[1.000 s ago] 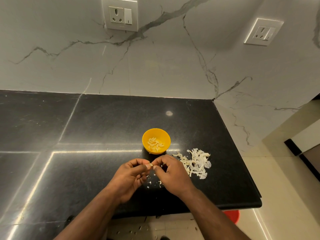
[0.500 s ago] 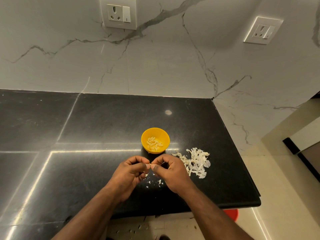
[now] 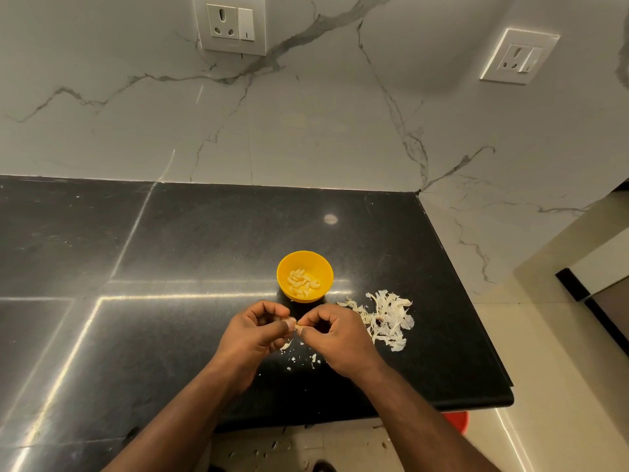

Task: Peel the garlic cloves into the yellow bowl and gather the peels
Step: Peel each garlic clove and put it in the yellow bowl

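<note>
Your left hand (image 3: 253, 330) and right hand (image 3: 335, 333) meet just on your side of the yellow bowl (image 3: 304, 275), above the black surface (image 3: 170, 335). Between them you pinch one small garlic clove (image 3: 297, 327): the fingers of both hands are curled in tight, thumb tips nearly touching, and only a pale sliver of the clove shows. How much skin is left on it is too small to tell.

Expect that clove to weigh almost nothing and to feel firm, but bare it will likely turn slick and a little sticky, so it could squirt out of a hard pinch. Hold it by its sides with one hand and work the skin from a tip with a nail of the other. The skin is papery and brittle; it probably tears into flakes rather than coming off whole.

The bowl already holds a shallow heap of peeled cloves (image 3: 302, 282). Right of the bowl lies the pile of peels (image 3: 386, 318), and small flakes (image 3: 303, 359) are scattered on your side of the bowl, under your hands. These scraps are so light that a quick sweep may blow them off, so gather them slowly with flat fingers.
</note>
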`<state>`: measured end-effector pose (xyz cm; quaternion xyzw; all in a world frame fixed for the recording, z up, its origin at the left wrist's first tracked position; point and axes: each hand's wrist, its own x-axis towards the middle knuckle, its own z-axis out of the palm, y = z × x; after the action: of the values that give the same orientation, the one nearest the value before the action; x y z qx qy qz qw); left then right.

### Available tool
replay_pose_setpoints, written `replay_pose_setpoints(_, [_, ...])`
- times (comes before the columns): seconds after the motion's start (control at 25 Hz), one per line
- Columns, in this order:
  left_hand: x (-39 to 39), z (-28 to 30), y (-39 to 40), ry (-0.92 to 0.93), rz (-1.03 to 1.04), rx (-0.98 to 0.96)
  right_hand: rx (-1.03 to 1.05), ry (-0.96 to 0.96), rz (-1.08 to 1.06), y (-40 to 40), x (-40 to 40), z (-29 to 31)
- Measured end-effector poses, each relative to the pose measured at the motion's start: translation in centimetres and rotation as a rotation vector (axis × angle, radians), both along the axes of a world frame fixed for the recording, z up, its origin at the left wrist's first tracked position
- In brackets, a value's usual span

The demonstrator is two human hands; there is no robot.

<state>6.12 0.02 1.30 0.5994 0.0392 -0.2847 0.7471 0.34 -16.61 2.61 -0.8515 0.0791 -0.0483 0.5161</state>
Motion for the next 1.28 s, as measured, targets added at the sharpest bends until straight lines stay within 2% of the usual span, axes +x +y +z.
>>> replay_pose_setpoints(0.2, [0.1,-0.2,0.0,-0.193,-0.014,0.153,-0.063,0.076,0.003,-0.2,0.4,-0.3])
replay_pose_setpoints(0.32, [0.1,-0.1,-0.1,-0.237,-0.045,0.211,-0.126,0.068,0.018,0.0,0.4,-0.5])
replay_pose_setpoints(0.64, [0.7,0.9,-0.2,0.135,-0.059,0.098,-0.249,-0.152,0.022,0.6,-0.2,-1.4])
replay_pose_setpoints(1.0, [0.8,1.1,0.3,0.48,-0.131,0.002,-0.238,-0.21,0.061,0.9,-0.6,-1.4])
replay_pose_setpoints(1.12, [0.6,1.3,0.3,0.495,-0.135,-0.038,-0.219,-0.204,0.051,0.7,-0.5,-1.2])
replay_pose_setpoints(1.28, [0.2,1.2,0.3,0.353,-0.137,-0.005,-0.169,-0.173,0.012,0.5,-0.6,-1.0])
